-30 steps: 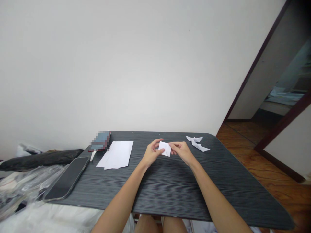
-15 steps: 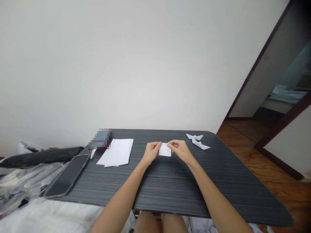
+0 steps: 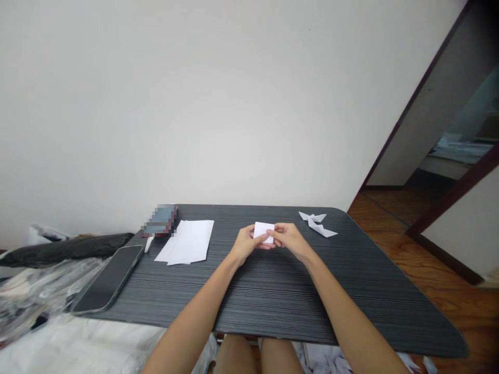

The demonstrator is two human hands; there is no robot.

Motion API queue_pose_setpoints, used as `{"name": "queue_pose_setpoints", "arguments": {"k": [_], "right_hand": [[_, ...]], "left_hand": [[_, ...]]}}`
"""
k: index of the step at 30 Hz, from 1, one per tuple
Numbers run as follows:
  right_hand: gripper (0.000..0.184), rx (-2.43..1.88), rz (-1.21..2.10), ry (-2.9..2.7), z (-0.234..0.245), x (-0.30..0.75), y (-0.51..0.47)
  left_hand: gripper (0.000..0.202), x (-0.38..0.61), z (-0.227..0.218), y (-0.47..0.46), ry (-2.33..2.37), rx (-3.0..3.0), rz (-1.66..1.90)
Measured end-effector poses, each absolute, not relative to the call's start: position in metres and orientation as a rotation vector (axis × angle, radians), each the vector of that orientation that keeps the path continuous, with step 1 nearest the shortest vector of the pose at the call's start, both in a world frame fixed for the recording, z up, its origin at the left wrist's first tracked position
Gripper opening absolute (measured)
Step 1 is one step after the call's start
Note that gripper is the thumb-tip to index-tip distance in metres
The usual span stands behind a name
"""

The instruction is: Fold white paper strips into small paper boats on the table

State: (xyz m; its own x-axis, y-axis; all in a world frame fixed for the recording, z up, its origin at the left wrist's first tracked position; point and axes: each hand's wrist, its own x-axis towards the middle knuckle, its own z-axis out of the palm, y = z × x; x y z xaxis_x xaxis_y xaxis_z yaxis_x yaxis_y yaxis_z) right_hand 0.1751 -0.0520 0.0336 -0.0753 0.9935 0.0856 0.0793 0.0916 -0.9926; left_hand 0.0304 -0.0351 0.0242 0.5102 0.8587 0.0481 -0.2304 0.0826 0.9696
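A small, square piece of folded white paper (image 3: 264, 227) is held up over the middle of the dark table. My left hand (image 3: 246, 243) grips its left side, with the thumb across the lower front and fingers behind and beneath. On the other side my right hand (image 3: 287, 239) pinches it, its thumb pressed on the front near the lower right. Both thumbs meet close together at the paper's lower edge. How many layers the paper has I cannot make out.
White paper sheets (image 3: 190, 243) overlap on the left of the dark table (image 3: 273, 301). Beyond them lies a blurred-out object (image 3: 160, 220), with a phone (image 3: 109, 280) at the left edge. Folded white paper shapes (image 3: 317, 224) rest at the back right, near the wall (image 3: 249, 104).
Both thumbs have slid from the upper corners down to the lower front of the paper. Fingers now show beneath it, and the paper sits slightly higher in view.
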Motion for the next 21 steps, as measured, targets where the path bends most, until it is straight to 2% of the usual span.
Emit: {"name": "queue_pose_setpoints", "arguments": {"k": [3, 7, 16, 21], "right_hand": [[0.028, -1.154, 1.298, -1.383, 0.038, 0.176, -0.055], [0.031, -1.169, 1.235, -1.336, 0.038, 0.174, -0.056], [0.033, -1.156, 1.206, -1.353, 0.029, 0.181, -0.052], [0.029, -1.169, 1.136, -1.256, 0.025, 0.175, -0.050]], "left_hand": [[0.051, 0.029, 0.021, -0.033, 0.626, 1.222, 0.918], [0.068, 0.029, 0.014, -0.029, 0.569, 1.214, 0.910], [0.073, 0.020, 0.020, -0.032, 0.363, 1.171, 0.645], [0.067, 0.013, 0.017, -0.025, 0.602, 1.432, 0.847]]}}
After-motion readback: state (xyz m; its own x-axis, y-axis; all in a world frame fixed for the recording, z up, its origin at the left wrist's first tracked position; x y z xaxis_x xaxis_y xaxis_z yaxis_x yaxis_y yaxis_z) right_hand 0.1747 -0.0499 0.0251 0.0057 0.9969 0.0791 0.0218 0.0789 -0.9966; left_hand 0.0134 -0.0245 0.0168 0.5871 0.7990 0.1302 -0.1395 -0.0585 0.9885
